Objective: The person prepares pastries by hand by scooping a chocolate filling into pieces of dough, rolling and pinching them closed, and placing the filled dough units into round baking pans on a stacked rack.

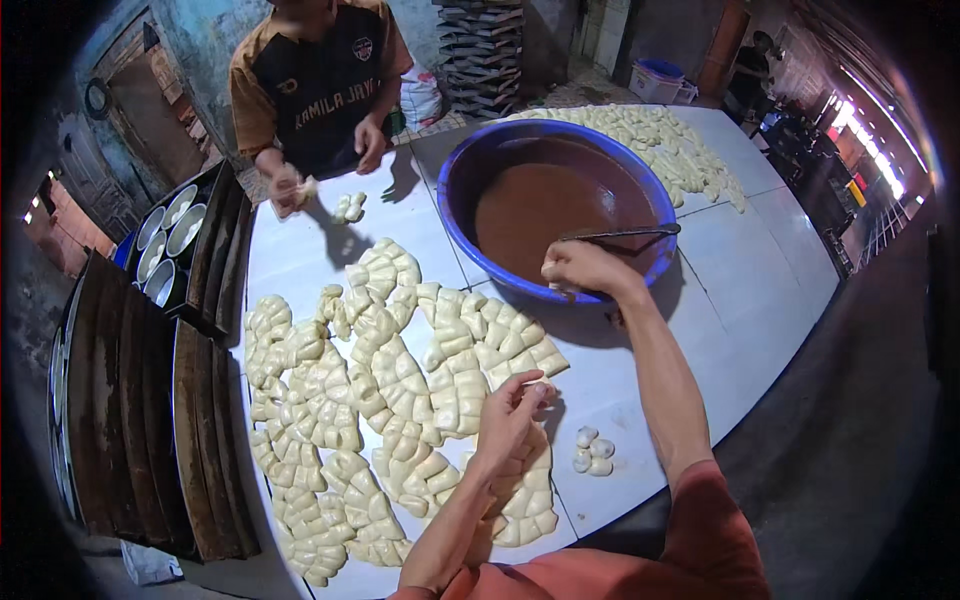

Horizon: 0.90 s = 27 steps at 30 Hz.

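My right hand (585,265) has curled fingers over the near rim of the blue basin (455,225) of brown paste (520,215), beside a dark long-handled utensil (640,232); what its fingers hold is hidden. My left hand (510,410) is raised over the pale, segmented dough pieces (390,370) spread across the white table (750,280), with thumb and fingers bent together; anything between them is too small to make out. A small cluster of dough balls (592,450) lies to the right of it.
A co-worker (320,90) at the far left side handles dough near another small cluster (348,208). Stacked dark pans (125,420) and metal tins (185,232) line the left edge. More dough (690,160) lies behind the basin. Another person (745,75) stands in the background.
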Each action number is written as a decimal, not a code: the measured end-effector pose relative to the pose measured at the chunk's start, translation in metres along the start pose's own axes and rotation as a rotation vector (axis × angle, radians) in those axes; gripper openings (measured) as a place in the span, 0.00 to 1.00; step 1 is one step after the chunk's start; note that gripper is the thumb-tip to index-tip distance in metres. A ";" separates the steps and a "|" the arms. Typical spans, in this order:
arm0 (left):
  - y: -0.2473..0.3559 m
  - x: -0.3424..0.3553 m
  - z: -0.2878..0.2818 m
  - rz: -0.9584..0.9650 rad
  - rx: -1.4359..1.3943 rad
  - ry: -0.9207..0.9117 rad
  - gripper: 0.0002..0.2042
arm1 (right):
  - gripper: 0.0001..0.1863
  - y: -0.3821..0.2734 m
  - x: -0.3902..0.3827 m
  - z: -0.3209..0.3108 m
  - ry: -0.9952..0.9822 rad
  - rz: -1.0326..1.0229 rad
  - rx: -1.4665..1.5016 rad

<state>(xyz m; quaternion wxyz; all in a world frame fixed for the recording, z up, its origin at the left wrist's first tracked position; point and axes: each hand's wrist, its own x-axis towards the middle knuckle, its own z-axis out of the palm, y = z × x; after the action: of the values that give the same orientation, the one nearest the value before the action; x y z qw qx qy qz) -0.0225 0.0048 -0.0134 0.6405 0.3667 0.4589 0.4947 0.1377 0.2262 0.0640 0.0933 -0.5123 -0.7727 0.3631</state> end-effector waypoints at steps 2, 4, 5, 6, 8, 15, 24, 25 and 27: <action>0.000 0.005 0.002 0.018 -0.033 -0.018 0.15 | 0.11 -0.010 -0.013 -0.008 -0.044 0.000 0.421; 0.008 0.013 0.008 0.007 -0.047 -0.014 0.16 | 0.08 -0.033 -0.037 -0.014 -0.057 0.001 0.948; 0.018 0.018 0.017 -0.004 -0.063 -0.022 0.17 | 0.08 -0.030 -0.044 -0.008 -0.050 0.011 0.944; 0.029 0.021 0.028 0.034 -0.102 -0.020 0.19 | 0.08 -0.025 -0.050 -0.003 0.041 -0.049 1.047; 0.046 0.029 0.048 -0.009 -0.334 -0.021 0.19 | 0.08 -0.026 -0.070 0.014 0.110 -0.105 1.255; 0.009 0.025 0.039 -0.138 -0.557 -0.111 0.15 | 0.07 -0.008 -0.143 0.076 0.320 -0.095 1.482; -0.005 -0.004 0.033 0.014 -0.253 0.112 0.18 | 0.19 -0.015 -0.192 0.145 0.791 -0.188 0.222; -0.002 -0.007 0.038 0.060 -0.226 0.088 0.18 | 0.19 -0.012 -0.192 0.147 0.796 -0.184 0.221; 0.008 -0.012 0.044 0.040 -0.189 0.087 0.16 | 0.13 -0.003 -0.191 0.152 0.817 -0.136 0.338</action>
<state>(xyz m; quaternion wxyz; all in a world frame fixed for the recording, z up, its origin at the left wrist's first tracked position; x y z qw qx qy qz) 0.0164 -0.0061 0.0101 0.6420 0.2918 0.4300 0.5638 0.1449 -0.0093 0.0003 0.4968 -0.5391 -0.6343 0.2452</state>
